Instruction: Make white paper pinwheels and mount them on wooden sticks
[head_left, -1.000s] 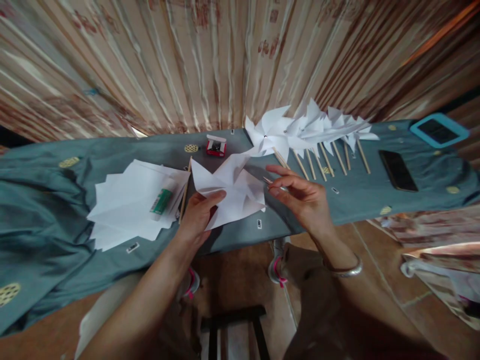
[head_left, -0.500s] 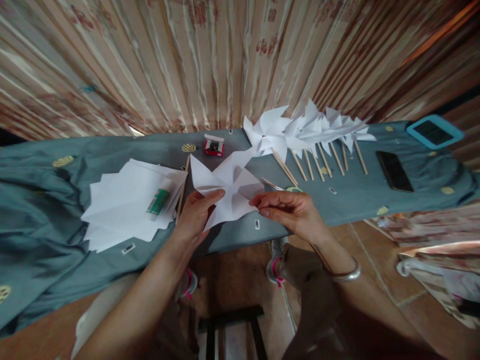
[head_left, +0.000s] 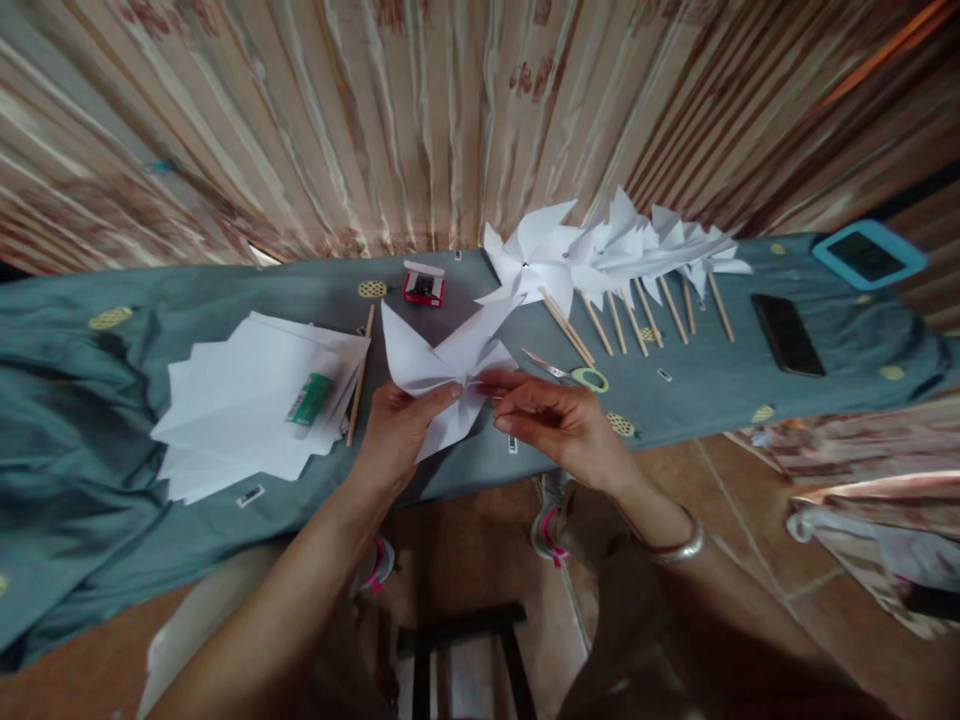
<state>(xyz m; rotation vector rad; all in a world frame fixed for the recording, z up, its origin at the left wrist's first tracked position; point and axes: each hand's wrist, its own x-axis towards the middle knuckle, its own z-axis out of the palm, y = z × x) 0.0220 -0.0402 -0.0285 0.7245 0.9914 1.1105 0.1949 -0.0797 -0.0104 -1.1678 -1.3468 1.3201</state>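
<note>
A white folded paper pinwheel is up over the table's front edge, its points fanned out. My left hand grips it from the lower left, thumb pressed near its centre and the other fingers underneath. My right hand is at the pinwheel's right side. Its index finger reaches close to the centre, and thumb and fingers are drawn together. Whatever they pinch is too small to make out. Behind the pinwheel stands a small open red box with dark small pieces inside.
Left lies a stack of white paper sheets with a green glue stick on top, beside a wooden stick. Scissors lie right. Several finished pinwheels on sticks line the back, near a phone and blue-framed device.
My right hand has moved left, from the pinwheel's right edge towards its centre. My left thumb has slid nearer the centre, and the pinwheel has tilted. More of the scissors shows.
</note>
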